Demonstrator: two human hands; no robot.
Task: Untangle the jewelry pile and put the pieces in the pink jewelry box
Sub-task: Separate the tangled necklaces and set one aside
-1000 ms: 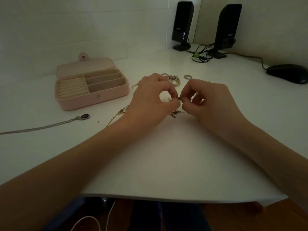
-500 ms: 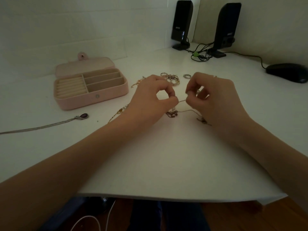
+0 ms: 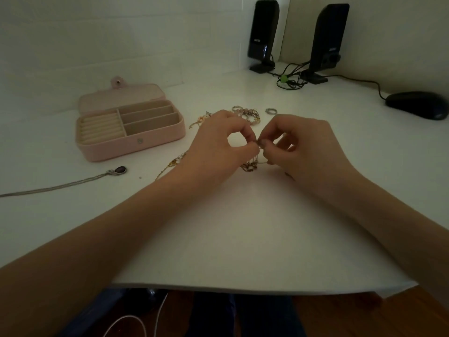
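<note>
Still untangling here: I'm seeing both hands, left hand and right hand, pinching gold chain. Next, I'm guessing, teasing strand loose gently; pink jewelry box sitting open, waiting.

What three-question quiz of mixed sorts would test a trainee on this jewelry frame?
1. True or false: the pink jewelry box stands open with nothing in its compartments.
2. Which lies nearest the box: A the silver chain with a dark oval pendant, B the small silver ring, C the black computer mouse?
3. Fill in: the left hand and right hand both pinch a thin gold ____.

Key: 1 true; 2 A; 3 chain.
</note>
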